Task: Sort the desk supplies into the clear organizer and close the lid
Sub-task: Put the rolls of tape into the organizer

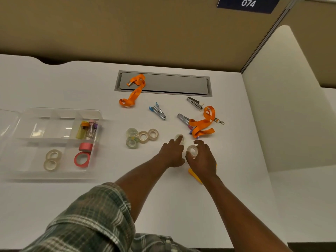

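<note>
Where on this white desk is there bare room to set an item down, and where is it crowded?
Free: the near desk edge below both hands, the far-left corner behind the clear plastic organizer, and the strip between it and the clear tape rolls. Crowded: the middle right, where the metal clips, orange lanyard, left hand and right hand bunch together.

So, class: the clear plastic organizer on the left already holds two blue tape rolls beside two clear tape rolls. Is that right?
Not quite. The head view shows the clear plastic organizer holding two red tape rolls, not blue, beside the two clear tape rolls.
</note>
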`<state>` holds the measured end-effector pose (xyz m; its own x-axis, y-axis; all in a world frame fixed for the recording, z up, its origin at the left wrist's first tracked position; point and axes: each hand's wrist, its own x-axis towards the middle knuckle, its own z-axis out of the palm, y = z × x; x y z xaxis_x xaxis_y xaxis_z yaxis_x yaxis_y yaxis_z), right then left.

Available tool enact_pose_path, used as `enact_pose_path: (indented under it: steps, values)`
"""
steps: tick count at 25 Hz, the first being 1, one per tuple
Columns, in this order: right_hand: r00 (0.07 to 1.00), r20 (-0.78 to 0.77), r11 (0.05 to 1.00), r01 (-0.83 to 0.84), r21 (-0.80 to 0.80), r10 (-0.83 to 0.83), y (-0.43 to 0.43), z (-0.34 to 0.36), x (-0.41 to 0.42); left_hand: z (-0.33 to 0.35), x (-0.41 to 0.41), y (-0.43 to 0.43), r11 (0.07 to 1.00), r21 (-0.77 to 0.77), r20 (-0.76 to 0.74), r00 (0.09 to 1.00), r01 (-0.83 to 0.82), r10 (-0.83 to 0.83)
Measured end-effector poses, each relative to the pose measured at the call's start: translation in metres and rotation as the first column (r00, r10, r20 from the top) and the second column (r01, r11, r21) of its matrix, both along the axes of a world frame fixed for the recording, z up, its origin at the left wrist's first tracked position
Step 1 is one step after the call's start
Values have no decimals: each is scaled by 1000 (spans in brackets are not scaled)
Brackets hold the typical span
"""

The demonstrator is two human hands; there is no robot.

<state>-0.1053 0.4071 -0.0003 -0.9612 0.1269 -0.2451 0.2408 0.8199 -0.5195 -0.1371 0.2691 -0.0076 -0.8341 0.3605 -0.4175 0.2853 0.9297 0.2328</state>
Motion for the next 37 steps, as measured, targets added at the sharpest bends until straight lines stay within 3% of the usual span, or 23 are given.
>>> enact_pose_path:
  steps: [6, 10, 15, 18, 21, 24, 27, 32, 37]
  values:
    - [1000, -16, 1000, 6, -27, -7, -10, 7, 3, -8, 26, -17, 998, -43, -94, 994, 49, -53]
    - [1000, 8, 997, 16, -78, -15, -34, 8, 7, -11, 49, -48, 981, 168, -61, 992, -100, 111]
    - [997, 46, 975, 75, -210, -67, -81, 9, 15, 8, 73, -103, 772, 524, 48, 917, -361, 396]
    - [984, 134, 919, 158, -362, -117, -116, 9, 22, 25, 84, -142, 631, 624, 85, 842, -462, 533]
    - [977, 185, 841, 190, -507, -110, -161, 22, 28, 37, 95, -186, 548, 673, 68, 779, -497, 623]
    - [989, 150, 827, 80, -557, 5, -215, 35, 33, 42, 108, -237, 477, 725, 12, 702, -496, 712]
    - [987, 78, 842, -77, -533, 140, -273, 40, 34, 44, 123, -289, 502, 705, -103, 628, -501, 771]
    - [887, -65, 825, -450, -342, 457, -357, 43, 39, 35, 146, -360, 592, 605, -266, 566, -533, 781]
    - [771, -138, 762, -636, -125, 621, -399, 28, 37, 26, 157, -396, 601, 520, -240, 571, -607, 785]
